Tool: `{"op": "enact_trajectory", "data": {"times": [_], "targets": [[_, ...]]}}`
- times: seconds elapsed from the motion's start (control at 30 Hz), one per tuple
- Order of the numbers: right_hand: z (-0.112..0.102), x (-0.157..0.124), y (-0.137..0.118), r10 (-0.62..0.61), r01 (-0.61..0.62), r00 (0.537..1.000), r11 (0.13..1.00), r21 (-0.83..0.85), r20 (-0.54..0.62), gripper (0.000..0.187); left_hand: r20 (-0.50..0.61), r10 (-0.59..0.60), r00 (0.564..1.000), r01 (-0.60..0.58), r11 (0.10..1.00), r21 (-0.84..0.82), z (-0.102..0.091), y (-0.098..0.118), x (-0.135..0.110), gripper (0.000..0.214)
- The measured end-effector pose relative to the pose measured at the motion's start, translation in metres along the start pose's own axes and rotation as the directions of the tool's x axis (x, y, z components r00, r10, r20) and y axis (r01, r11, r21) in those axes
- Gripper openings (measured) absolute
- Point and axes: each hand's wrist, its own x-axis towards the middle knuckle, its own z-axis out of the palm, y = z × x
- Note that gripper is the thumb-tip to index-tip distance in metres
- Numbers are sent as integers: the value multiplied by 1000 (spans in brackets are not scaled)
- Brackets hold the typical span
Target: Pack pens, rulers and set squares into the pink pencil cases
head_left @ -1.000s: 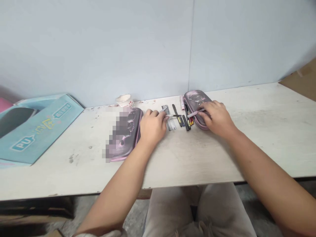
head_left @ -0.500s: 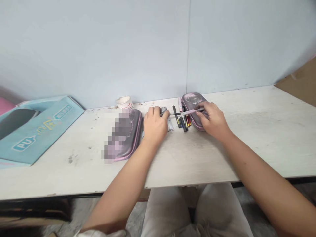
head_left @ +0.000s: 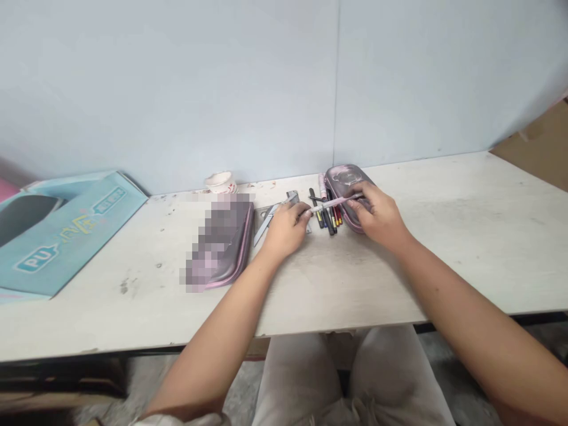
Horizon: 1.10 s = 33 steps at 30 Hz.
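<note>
There are two hands, the left hand [head_left: 286,232] and the right hand [head_left: 379,218]. I count two pencil cases: one pencil case [head_left: 226,239] beside the left hand, one pencil case [head_left: 344,186] at the right hand. One pink pen [head_left: 335,203] is in the right hand, and one cup [head_left: 220,182] stands beyond the left hand. The dark pens [head_left: 326,216] between the hands are several, but I cannot count them exactly.

Soft, even light fills the scene, with no lamp in sight and no hard glare. The wall [head_left: 177,89] looks pale and flat, and the table [head_left: 444,266] is bright, with only faint shadows under the hands [head_left: 286,231] [head_left: 377,216]. The floor [head_left: 142,390] at 7 o'clock sits dim. A coarse pixel block hides most of the pouch [head_left: 233,248] at 8 o'clock, and the wide lens swells the forearm [head_left: 479,331] at 4 o'clock.
</note>
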Motion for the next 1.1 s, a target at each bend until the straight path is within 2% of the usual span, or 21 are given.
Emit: {"op": "enact_trajectory", "data": {"times": [0.13,0.27,0.37,0.47,0.53,0.6,0.67,0.73,0.8,0.97,1.03,1.1], "targets": [[-2,0,-1,41,-45,998,994,102,45,13,186,-22,982,77,952,-297,-2,-2,-3,28],[-3,-1,-3,102,-129,986,969,212,133,13,255,-23,967,150,859,-489,-4,-2,-6,30],[-3,-3,-6,203,-232,963,959,164,179,22,237,-15,971,120,891,-439,-6,4,-8,27],[-6,-4,-8,260,-263,959,965,9,114,37,98,-47,994,76,945,-317,-10,8,-9,17],[-8,-4,-10,253,-262,958,964,54,132,36,4,-63,998,61,955,-290,-12,9,-10,14],[-9,-4,-11,220,-257,954,950,176,204,29,-48,-66,997,50,957,-286,-12,8,-10,13],[-10,-4,-12,189,-240,952,948,208,241,28,-68,-65,996,44,960,-275,-11,7,-10,12],[-11,-4,-12,193,-220,958,969,113,213,21,-69,-62,996,42,964,-262,-10,7,-11,13],[-12,-3,-12,212,-219,964,975,27,161,27,-68,-63,996,44,967,-252,-8,6,-11,13],[-12,-4,-12,189,-231,954,958,169,233,24,-71,-71,995,55,976,-213,-5,4,-11,15],[-11,-4,-13,193,-208,960,977,51,204,26,-79,-68,995,52,980,-193,-5,3,-11,16],[-11,-4,-14,193,-175,969,977,-120,156,37,-96,-74,993,55,980,-192,-5,2,-10,16]]}}
